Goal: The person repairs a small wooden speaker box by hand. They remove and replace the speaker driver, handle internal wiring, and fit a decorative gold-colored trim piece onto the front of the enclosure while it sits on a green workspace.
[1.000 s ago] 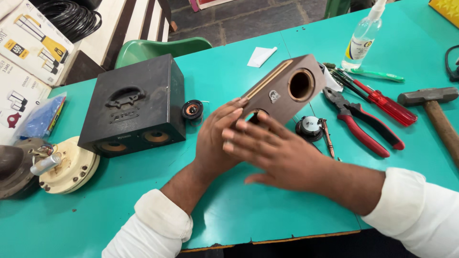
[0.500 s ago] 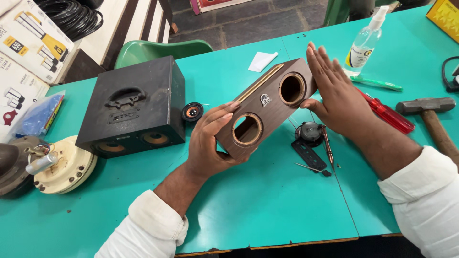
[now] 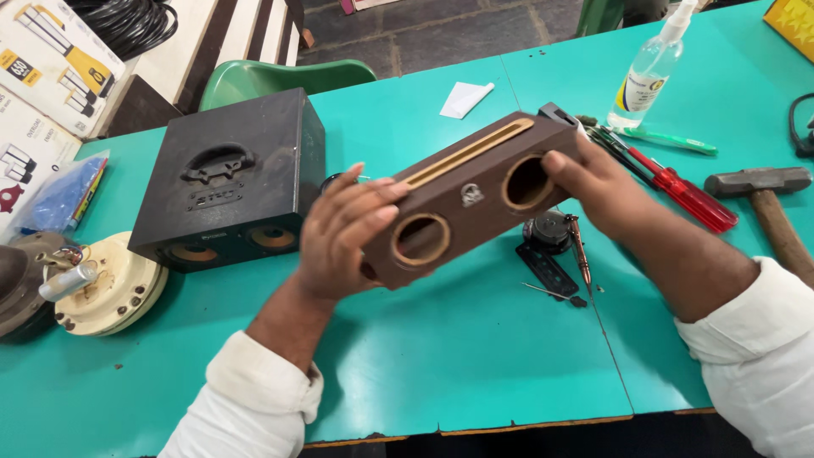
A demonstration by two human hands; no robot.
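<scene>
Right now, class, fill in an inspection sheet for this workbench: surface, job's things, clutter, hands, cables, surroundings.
Surface: teal table, two panels joined.
Job's things: brown speaker box with two round holes and a top slot, held off the table.
Clutter: black speaker, cream motor part, hammer, red-handled tools, spray bottle.
Hands: left hand and right hand grip the box ends.
Cables: black coil, far left.
Surroundings: green chair, concrete floor.

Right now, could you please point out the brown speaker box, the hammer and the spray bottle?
Brown speaker box point(image 3: 471, 197): head view, front panel between the holes.
Hammer point(image 3: 755, 181): head view, metal head.
Spray bottle point(image 3: 644, 80): head view, clear body.
</scene>
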